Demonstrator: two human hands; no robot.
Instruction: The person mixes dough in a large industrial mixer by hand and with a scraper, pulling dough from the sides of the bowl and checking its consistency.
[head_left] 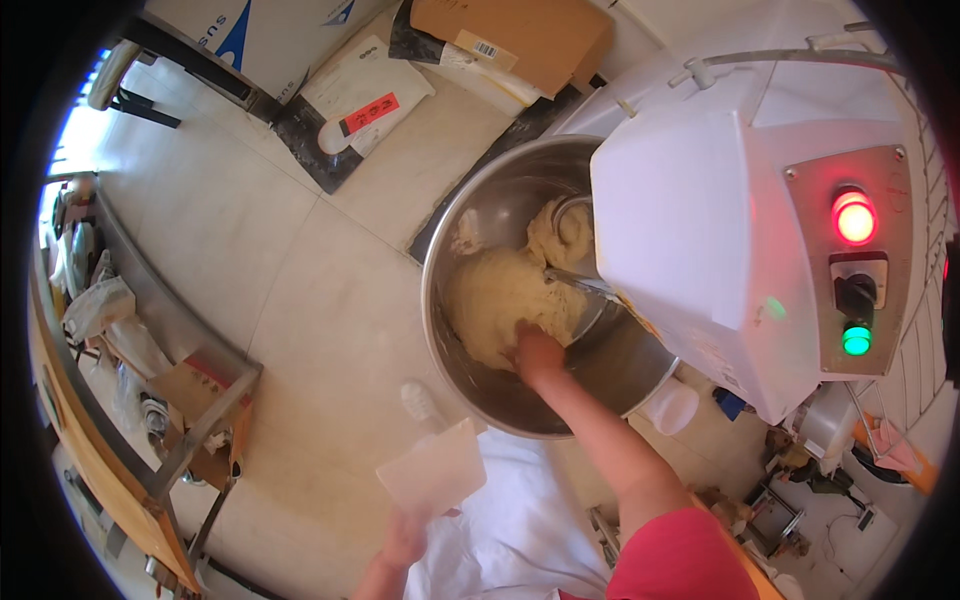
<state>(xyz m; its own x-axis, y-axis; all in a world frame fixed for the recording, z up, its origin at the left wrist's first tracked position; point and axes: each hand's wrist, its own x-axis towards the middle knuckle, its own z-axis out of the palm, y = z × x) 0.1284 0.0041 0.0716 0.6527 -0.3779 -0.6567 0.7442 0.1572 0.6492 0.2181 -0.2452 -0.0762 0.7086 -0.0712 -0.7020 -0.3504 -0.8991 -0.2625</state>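
Note:
My right hand (538,352) reaches down into a steel mixer bowl (434,300). Its fingers are bent into a large pale yellow mass of dough (495,300), and their tips are partly hidden there. More dough clings around the spiral hook (570,212) at the far side of the bowl. A metal bar (582,282) juts over the dough from under the mixer head. In front of my white apron (505,520), my left hand (405,535) grips a flat cream dough scraper (436,468), slightly blurred, outside the bowl.
The white mixer head (680,220) overhangs the bowl's right side. Its control panel (850,260) has lit red and green lamps and a black knob. A wooden-topped table (100,470) stands at the left. Cardboard (515,35) and a paper sack (370,100) lie beyond the bowl.

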